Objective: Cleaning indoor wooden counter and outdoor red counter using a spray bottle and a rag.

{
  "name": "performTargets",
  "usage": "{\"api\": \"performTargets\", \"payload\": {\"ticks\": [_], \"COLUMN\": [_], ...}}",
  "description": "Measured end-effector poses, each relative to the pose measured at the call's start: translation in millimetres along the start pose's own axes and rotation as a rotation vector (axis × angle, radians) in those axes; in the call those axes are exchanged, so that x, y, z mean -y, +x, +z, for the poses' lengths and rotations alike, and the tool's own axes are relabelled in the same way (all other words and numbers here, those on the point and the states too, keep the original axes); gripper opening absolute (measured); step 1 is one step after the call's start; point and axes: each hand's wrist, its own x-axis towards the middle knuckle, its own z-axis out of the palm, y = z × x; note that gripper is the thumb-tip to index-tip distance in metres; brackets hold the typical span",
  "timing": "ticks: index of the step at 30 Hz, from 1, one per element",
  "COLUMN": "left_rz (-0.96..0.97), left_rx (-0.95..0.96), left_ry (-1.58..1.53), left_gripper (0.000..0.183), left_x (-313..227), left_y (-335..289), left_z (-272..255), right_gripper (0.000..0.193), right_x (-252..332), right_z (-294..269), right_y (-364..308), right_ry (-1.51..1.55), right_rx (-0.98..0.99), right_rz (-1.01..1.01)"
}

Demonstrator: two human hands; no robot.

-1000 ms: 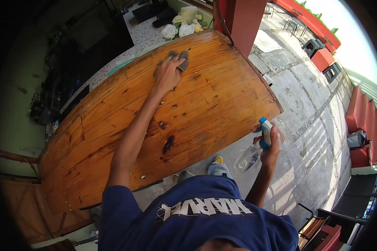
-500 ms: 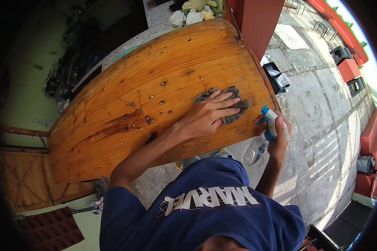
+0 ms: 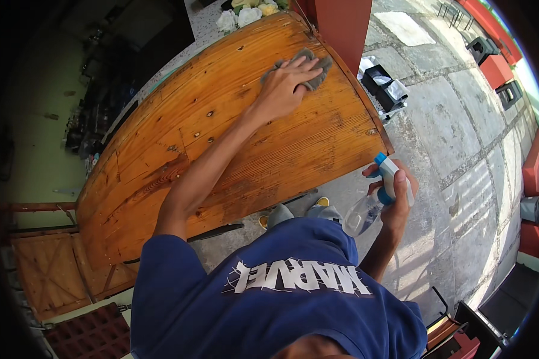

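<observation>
My left hand (image 3: pixel 283 90) reaches across the wooden tabletop (image 3: pixel 281 140) to its far right part. Its fingers are spread over a crumpled grey cloth (image 3: pixel 319 72) and press it against the wood, holding it under the palm. Off the table's near right corner, my right hand (image 3: pixel 396 194) is wrapped round the neck of a clear spray bottle (image 3: pixel 359 216) with a blue and white trigger head. The nozzle points toward the left, at the tabletop. The bottle hangs tilted above the floor, apart from the table.
White artificial flowers (image 3: pixel 250 16) stand on a speckled counter beyond the table. A red pillar (image 3: pixel 341 36) rises by the far right corner. Past the right edge is a black tray (image 3: pixel 380 84) with white packets. Stone paving (image 3: pixel 437 119) stretches right; low wooden doors (image 3: pixel 51 269) stand left.
My left hand has slid the cloth away from me, toward the table's far edge. My right hand stays in about the same place with the spray bottle. The view has shifted slightly.
</observation>
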Motion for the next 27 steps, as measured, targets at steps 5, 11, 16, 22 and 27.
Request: {"api": "performTargets", "payload": {"ticks": [5, 11, 16, 22, 27], "left_rz": [0.112, 0.211, 0.0, 0.139, 0.175], "left_rx": [0.143, 0.224, 0.008, 0.041, 0.294], "left_ry": [-0.202, -0.245, 0.008, -0.088, -0.231], "left_gripper": [0.051, 0.053, 0.044, 0.042, 0.046], "left_x": [-108, -48, 50, -77, -133], "left_y": [-58, -24, 43, 6, -67], "left_z": [-5, -17, -16, 23, -14], "right_gripper": [0.061, 0.063, 0.063, 0.059, 0.061], "right_x": [-3, 4, 7, -9, -10], "right_z": [-8, -12, -21, -28, -28], "right_y": [-1, -13, -44, -50, -38], "right_ry": [-0.032, -0.053, -0.036, 0.072, -0.053], "right_rx": [-0.016, -0.124, -0.222, -0.346, -0.234], "right_rz": [0.004, -0.003, -0.015, 0.065, 0.035]}}
